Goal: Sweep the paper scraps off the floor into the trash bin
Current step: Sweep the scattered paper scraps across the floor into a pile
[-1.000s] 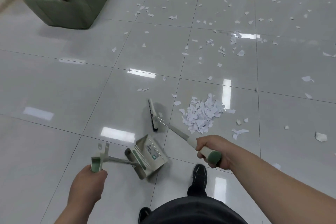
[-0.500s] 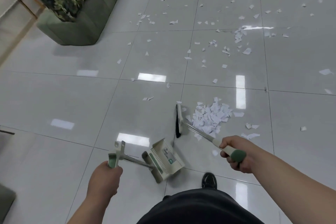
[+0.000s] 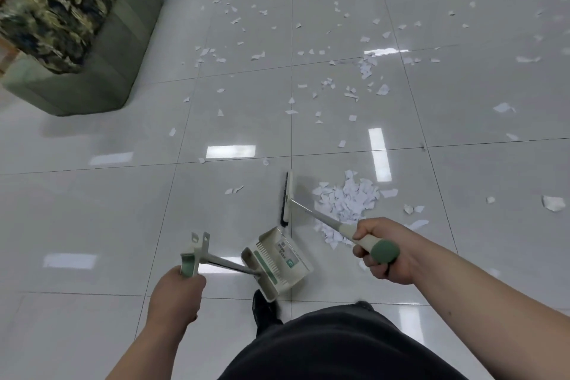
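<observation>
Closer to the heaped white paper scraps (image 3: 348, 200) on the tiled floor (image 3: 92, 210) the cream, black-bristled broom head (image 3: 287, 197) had been brought. Its handle was clamped in the grip of the right hand (image 3: 385, 253); the cream plastic dustpan (image 3: 277, 259) was clamped likewise by the left hand (image 3: 174, 296), ready for scooping.

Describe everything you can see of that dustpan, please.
The dustpan is a cream, plastic-looking tray with a green strip, a row of comb teeth and a small label. No scraps show in it. A thin grey rod joins it to a cream and green handle, which the left hand holds. It is tilted, low by the floor; whether they touch is unclear. The broom head lies just beyond.
</observation>
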### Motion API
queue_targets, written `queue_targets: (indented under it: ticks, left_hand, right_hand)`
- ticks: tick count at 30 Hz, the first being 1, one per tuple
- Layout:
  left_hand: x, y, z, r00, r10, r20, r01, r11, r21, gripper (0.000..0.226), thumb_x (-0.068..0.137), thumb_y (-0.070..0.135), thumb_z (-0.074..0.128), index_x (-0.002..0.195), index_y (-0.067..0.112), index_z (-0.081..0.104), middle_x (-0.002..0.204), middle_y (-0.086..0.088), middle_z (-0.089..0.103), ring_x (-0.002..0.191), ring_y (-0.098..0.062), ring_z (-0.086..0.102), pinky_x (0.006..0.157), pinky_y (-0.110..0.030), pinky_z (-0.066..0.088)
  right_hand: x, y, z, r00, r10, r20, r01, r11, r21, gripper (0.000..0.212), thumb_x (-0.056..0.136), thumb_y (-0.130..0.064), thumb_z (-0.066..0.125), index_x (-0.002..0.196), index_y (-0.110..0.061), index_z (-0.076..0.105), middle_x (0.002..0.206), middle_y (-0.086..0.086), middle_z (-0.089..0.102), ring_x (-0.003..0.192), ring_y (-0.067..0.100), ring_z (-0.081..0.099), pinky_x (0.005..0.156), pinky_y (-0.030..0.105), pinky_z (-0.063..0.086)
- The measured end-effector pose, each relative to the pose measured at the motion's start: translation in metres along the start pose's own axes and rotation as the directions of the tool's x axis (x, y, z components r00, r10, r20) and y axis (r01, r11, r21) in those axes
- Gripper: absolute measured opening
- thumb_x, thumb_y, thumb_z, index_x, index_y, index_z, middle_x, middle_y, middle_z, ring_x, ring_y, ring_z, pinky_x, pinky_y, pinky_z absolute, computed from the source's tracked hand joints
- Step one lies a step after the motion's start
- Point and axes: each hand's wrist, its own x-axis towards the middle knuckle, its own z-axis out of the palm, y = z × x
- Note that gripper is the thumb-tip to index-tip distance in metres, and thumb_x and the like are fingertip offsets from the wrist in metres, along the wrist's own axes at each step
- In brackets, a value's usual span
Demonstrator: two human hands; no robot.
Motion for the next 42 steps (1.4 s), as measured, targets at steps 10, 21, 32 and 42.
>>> queue_targets:
  ticks: [10,21,32,42]
  left_hand:
    - [0.137,-0.029,-0.078,0.997,0.036,0.066,-0.038,0.998,0.042,0.004,0.074,0.01,0.047,0.073,0.012,0.043,0.058,-0.005,0.04,0.055,-0.024,0.035,0.052,-0.034,0.034]
    - [0.282,-0.066,-0.153,0.999,-0.02,0.026,0.018,0.995,0.096,0.011,0.067,0.017,0.048,0.075,0.009,0.049,0.059,-0.004,0.047,0.054,-0.027,0.043,0.056,-0.036,0.038]
    - [0.358,-0.052,-0.164,0.999,0.031,-0.039,-0.026,0.992,0.126,0.011,0.068,0.014,0.052,0.068,0.015,0.04,0.057,-0.002,0.041,0.055,-0.024,0.038,0.057,-0.036,0.032]
    - [0.396,-0.063,-0.174,0.991,0.005,-0.134,0.034,0.957,0.288,0.004,0.076,0.007,0.053,0.073,0.009,0.055,0.061,-0.009,0.06,0.057,-0.033,0.055,0.057,-0.031,0.039]
  right_hand:
    - [0.079,-0.032,0.186,1.0,0.023,0.009,-0.024,0.998,0.051,0.023,0.075,-0.014,0.061,0.096,-0.015,0.052,0.062,0.006,0.058,0.04,0.012,0.037,0.037,0.015,0.023]
    - [0.138,-0.052,0.311,0.999,-0.017,0.036,0.018,1.0,-0.016,0.035,0.078,-0.009,0.058,0.113,-0.007,0.054,0.066,0.013,0.055,0.04,0.015,0.031,0.037,0.017,0.022]
    - [0.257,-0.122,0.418,0.976,-0.035,0.215,0.047,0.998,-0.051,0.012,0.081,-0.011,0.053,0.092,-0.014,0.048,0.062,0.009,0.053,0.039,0.014,0.03,0.039,0.017,0.018]
    - [0.35,-0.132,0.436,0.971,0.03,0.236,-0.062,0.989,0.131,0.018,0.075,-0.014,0.058,0.09,-0.01,0.049,0.061,0.005,0.052,0.036,0.012,0.034,0.035,0.016,0.022]
